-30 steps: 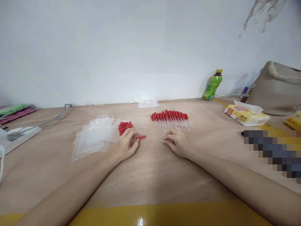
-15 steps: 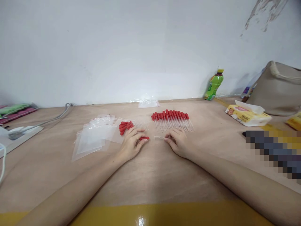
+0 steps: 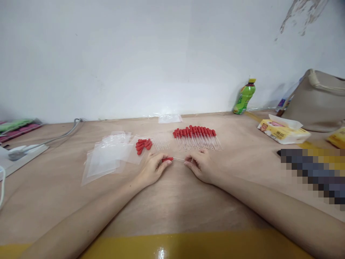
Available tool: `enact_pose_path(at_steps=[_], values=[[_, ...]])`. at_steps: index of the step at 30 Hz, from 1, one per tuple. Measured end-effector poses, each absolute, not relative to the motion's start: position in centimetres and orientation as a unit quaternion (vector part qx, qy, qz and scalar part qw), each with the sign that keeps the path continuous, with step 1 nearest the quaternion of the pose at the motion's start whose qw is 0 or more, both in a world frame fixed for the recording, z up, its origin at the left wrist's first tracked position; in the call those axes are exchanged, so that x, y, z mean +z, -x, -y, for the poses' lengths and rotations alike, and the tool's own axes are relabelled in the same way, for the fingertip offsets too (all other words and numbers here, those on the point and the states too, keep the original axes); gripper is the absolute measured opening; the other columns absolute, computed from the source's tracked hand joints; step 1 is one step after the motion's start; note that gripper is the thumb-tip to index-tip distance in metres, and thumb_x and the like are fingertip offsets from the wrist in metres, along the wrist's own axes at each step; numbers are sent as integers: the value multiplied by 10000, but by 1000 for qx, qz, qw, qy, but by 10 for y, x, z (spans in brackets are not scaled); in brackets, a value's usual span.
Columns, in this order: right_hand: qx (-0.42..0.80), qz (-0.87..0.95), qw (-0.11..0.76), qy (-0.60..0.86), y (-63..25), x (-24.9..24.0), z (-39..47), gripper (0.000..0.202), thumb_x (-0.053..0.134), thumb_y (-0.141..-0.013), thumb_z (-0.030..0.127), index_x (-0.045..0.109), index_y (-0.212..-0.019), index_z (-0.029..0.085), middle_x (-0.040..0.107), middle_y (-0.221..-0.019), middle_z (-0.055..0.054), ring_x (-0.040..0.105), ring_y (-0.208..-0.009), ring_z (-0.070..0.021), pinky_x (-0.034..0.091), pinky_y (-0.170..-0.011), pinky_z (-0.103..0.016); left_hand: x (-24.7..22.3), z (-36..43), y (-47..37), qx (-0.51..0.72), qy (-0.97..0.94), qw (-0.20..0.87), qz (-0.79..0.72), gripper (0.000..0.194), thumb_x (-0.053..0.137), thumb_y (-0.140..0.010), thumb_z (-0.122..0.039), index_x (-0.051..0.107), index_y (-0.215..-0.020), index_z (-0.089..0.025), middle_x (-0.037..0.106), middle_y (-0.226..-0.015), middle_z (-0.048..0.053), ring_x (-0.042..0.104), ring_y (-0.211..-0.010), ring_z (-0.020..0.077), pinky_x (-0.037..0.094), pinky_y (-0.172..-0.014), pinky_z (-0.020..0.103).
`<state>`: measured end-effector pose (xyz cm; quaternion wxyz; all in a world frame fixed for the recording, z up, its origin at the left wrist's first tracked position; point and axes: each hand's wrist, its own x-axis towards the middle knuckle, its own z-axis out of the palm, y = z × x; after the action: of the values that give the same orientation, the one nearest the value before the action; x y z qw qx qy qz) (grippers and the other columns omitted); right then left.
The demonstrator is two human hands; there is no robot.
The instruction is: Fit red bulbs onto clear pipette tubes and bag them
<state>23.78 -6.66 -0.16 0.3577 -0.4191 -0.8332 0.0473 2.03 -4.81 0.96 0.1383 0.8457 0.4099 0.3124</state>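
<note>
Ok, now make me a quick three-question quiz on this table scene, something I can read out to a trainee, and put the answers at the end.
1. Short answer: what is the left hand holding, and what is the right hand holding?
2. True or false: the row of red-topped tubes lies to the right of the loose red pieces.
3. Multiple choice: on the green bottle, the cap is: A, red; B, white; C, yellow.

Key
1. Left, a red piece between the fingers; right, a thin clear tube.
2. True.
3. C.
</note>
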Motion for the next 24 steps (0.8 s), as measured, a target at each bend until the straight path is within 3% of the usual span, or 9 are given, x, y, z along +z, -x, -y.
enact_pose_path(at_steps=[3,7,13,19,24], values=[[65,837,362,404,-236,1,69,105,488,-837,253,569,-796,199,624,-702,7,529,-639,-118,330,-717,-283,7,48,-22,343,-802,274,-405,221,476,-837,-345,574,-887,-153,638,-768,31,558,-629,128,447,-580,254],[72,838,364,399,-234,1,70,99,500,-838,236,592,-811,210,633,-719,26,534,-639,-103,323,-731,-278,4,47,-21,360,-769,362,-385,231,497,-823,-346,569,-880,-134,622,-731,35,537,-576,103,457,-549,231],[100,842,346,402,-238,0,66,128,517,-832,254,634,-790,222,634,-683,29,510,-594,-102,301,-732,-305,6,51,-17,327,-798,333,-382,209,510,-816,-330,608,-849,-148,605,-675,11,522,-573,101,434,-530,210],[9,862,304,405,-238,5,70,173,467,-847,211,634,-802,211,653,-763,-1,496,-614,-113,269,-697,-315,11,57,-20,295,-831,260,-394,176,514,-818,-294,633,-832,-165,632,-686,0,539,-577,105,438,-534,206],[-17,866,325,379,-236,0,71,201,419,-860,199,613,-813,174,634,-750,-25,516,-643,-121,265,-681,-307,10,58,-21,287,-842,239,-388,155,531,-811,-278,638,-849,-172,656,-722,-1,565,-593,110,453,-545,207]])
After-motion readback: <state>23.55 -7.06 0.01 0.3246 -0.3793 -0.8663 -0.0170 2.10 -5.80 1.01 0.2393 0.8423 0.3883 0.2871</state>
